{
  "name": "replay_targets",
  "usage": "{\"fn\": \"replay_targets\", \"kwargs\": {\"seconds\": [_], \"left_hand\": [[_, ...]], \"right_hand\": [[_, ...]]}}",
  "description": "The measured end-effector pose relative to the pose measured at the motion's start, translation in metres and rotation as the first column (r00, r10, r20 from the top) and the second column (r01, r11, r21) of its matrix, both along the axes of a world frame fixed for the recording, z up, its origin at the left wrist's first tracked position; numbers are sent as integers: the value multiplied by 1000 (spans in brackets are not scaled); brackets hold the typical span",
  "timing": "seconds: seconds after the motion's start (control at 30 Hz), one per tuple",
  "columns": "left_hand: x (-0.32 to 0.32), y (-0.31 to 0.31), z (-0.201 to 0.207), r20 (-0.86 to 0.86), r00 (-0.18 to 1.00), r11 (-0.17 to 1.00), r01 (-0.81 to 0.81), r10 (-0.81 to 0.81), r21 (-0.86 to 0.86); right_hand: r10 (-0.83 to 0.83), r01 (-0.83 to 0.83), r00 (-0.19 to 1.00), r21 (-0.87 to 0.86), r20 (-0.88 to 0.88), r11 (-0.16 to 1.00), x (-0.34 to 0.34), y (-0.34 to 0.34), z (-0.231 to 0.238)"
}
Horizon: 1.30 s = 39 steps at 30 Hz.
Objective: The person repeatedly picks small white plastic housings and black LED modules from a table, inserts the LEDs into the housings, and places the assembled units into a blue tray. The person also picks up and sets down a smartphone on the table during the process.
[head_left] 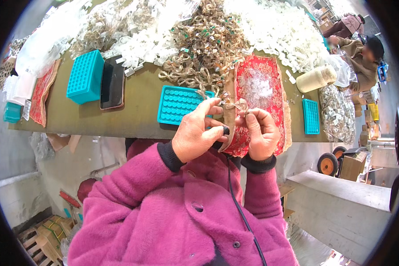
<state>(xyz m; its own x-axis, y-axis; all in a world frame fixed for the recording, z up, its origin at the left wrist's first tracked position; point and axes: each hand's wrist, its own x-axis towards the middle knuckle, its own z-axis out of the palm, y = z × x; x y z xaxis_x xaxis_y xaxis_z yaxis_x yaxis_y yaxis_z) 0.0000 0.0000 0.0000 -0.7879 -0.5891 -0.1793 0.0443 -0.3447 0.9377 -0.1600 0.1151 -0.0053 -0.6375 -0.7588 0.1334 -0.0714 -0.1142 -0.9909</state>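
Note:
My right hand pinches a small looped bundle of brownish, see-through strand between thumb and fingertips. Curled around the bundle's other end are the fingers of my left hand, its thumb held lower and apart. A small black piece sits at that thumb's tip. Below both hands lies a red patterned cloth pad with clear bits scattered on it. Partly behind my left hand is a turquoise tray with rows of round cells. Many similar loops lie in a heap beyond.
White small pieces cover the back of the table. Stacked turquoise trays and a dark phone stand left. Toward the right are a cream cylinder, a small turquoise tray and a filled clear bag. A person sits beyond.

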Motion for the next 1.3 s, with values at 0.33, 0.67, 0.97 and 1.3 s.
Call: {"fn": "replay_targets", "kwargs": {"seconds": [0.33,0.67,0.97,1.3], "left_hand": [[7,-5,-4,-180,980,986,-53,82,158],[47,0,-7,-152,982,989,-129,116,-75],[75,4,-5,-53,995,942,-97,84,-320],[93,0,-13,-165,969,546,-240,183,-803]], "right_hand": [[131,-134,945,-10,299,991,11,26,2],[206,-217,930,3,305,976,34,21,3],[290,-278,806,103,-515,955,48,1,10],[400,-339,871,242,-284,909,72,-2,8]]}}
